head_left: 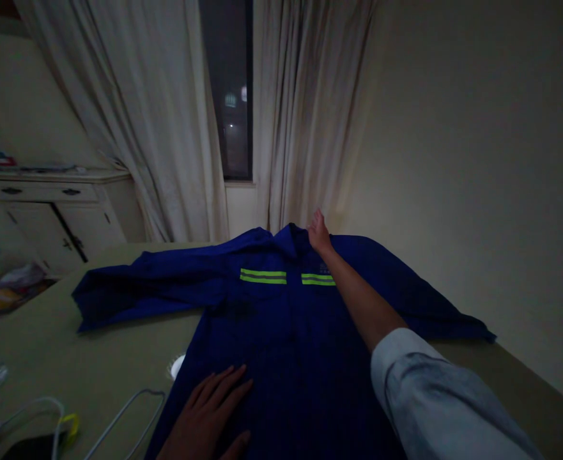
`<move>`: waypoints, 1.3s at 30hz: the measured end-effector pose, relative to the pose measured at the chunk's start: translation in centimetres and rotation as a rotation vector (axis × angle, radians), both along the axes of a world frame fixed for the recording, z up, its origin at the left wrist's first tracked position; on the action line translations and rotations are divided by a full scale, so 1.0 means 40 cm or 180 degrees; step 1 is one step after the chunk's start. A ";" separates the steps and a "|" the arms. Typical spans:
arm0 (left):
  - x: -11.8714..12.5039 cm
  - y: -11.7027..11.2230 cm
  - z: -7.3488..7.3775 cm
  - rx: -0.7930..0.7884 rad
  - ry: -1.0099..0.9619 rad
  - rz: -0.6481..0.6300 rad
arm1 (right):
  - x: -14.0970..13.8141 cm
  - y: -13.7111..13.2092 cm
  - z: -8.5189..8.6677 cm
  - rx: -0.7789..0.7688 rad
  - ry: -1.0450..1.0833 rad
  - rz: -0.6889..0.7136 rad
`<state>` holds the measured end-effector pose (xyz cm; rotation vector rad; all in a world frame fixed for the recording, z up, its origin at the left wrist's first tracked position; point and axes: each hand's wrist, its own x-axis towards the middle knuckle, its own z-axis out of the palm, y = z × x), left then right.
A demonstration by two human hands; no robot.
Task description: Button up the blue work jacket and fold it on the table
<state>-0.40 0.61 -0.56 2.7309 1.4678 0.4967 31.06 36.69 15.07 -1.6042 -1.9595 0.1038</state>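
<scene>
Blue work jacket [281,319] lies front-up, spread across the desk [70,358]. L hand [209,409] rests flat, fingers wide, on the jacket's lower front; R hand [318,233] sits at its collar [288,235] (grip or mere touch, can't tell). Risk: tugging the collar against that pinned front would prob. bunch the cloth.

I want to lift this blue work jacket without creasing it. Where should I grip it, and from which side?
Probably at both shoulders beside the collar, reaching over from the hem side. The jacket lies flat, front up, sleeves spread, collar farthest away, so lifting there should let it hang straight. The right hand rests at the collar.
</scene>
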 end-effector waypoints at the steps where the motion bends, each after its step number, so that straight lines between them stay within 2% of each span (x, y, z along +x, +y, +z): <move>1: 0.000 0.000 0.000 -0.0041 -0.0021 0.0012 | -0.005 -0.006 -0.001 -0.0037 -0.0006 0.0027; 3: 0.001 0.000 0.001 -0.0070 -0.0042 0.0010 | -0.026 -0.046 -0.049 -0.0275 -0.0096 0.0107; 7: 0.001 0.002 -0.004 0.0024 0.0011 0.0001 | -0.080 -0.151 -0.216 -0.0791 -0.0329 0.0014; 8: 0.000 0.002 -0.008 0.0053 0.0032 0.0005 | -0.088 -0.165 -0.247 -0.0842 -0.0350 -0.0063; 10: -0.005 -0.001 -0.020 0.0124 0.0067 0.0004 | -0.093 -0.169 -0.282 -0.0916 -0.0345 -0.0230; 12: -0.008 -0.004 -0.026 0.0199 0.0096 0.0011 | -0.087 -0.153 -0.288 -0.1016 -0.0312 -0.0409; 14: 0.001 0.000 -0.015 0.0174 0.0175 0.0002 | -0.079 -0.133 -0.283 -0.1089 -0.0290 -0.0590; 17: 0.065 0.040 0.050 -0.0072 0.0444 0.0105 | -0.079 -0.120 -0.283 -0.1073 -0.0294 -0.0724; 19: 0.139 0.107 0.111 -0.0143 0.0605 0.0249 | -0.084 -0.122 -0.291 -0.1028 -0.0304 -0.0705; 21: 0.218 0.210 0.161 -0.0030 0.0622 0.0225 | -0.087 -0.126 -0.299 -0.0997 -0.0312 -0.0629; 23: 0.279 0.334 0.178 0.0190 0.0356 0.0281 | -0.084 -0.128 -0.304 -0.0977 -0.0313 -0.0529; 26: 0.320 0.501 0.140 0.0233 0.0104 0.0756 | -0.074 -0.123 -0.307 -0.0959 -0.0253 -0.0409; 29: 0.316 0.593 0.074 -0.0169 0.0136 0.1193 | -0.062 -0.109 -0.310 -0.0935 -0.0043 -0.0398; 31: 0.306 0.614 0.042 -0.0297 0.0144 0.1264 | -0.051 -0.096 -0.314 -0.0919 0.0160 -0.0455; 33: 0.300 0.617 0.027 -0.0299 0.0142 0.1276 | -0.035 -0.083 -0.317 -0.0880 0.0365 -0.0571; 36: 0.300 0.615 0.022 -0.0296 0.0156 0.1314 | 0.000 -0.067 -0.314 -0.0769 0.0620 -0.0750; 39: 0.302 0.614 0.024 -0.0269 0.0162 0.1323 | 0.031 -0.065 -0.295 -0.0676 0.0762 -0.0733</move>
